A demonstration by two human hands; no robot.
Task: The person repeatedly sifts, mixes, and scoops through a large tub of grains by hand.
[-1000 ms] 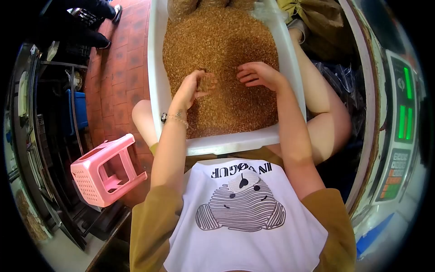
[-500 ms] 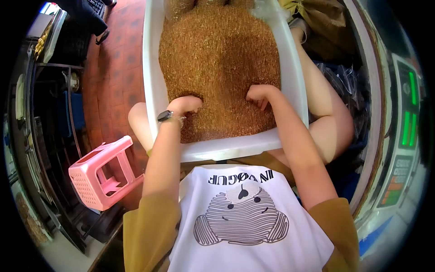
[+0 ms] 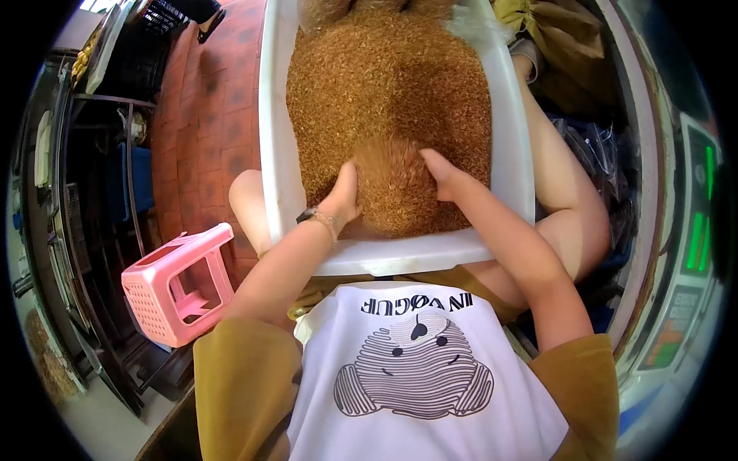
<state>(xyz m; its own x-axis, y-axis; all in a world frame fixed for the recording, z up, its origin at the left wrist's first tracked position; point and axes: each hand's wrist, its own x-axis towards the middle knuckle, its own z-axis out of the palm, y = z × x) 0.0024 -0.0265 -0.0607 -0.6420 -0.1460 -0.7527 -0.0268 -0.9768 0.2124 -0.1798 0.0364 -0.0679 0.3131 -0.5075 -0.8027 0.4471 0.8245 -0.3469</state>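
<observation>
A long white tub [image 3: 511, 184] in front of me is filled with loose brown shreds or flakes [image 3: 346, 92], too fine to name exactly. My left hand [image 3: 346, 194], with a dark watch [image 3: 307, 215] and a bracelet at the wrist, cups the left side of a raised heap [image 3: 393, 180] of these flakes. On the heap's other side is my right hand [image 3: 443, 175], thumb up, fingers curved into it. The heap is smeared by motion, and most fingers of both hands are hidden behind or beneath it.
Full bags [image 3: 377, 6] lie at the tub's far end. A pink plastic stool [image 3: 165, 296] is at the left, near dark shelving [image 3: 115, 100]. To the right are a brown sack [image 3: 569, 31] and a scale with green digits [image 3: 698, 230]. Someone's foot [image 3: 209, 27] is on the tiled floor.
My hands, earlier apart and pushed into the flakes at either side, have come closer together. A heap of flakes is now gathered up between them.
</observation>
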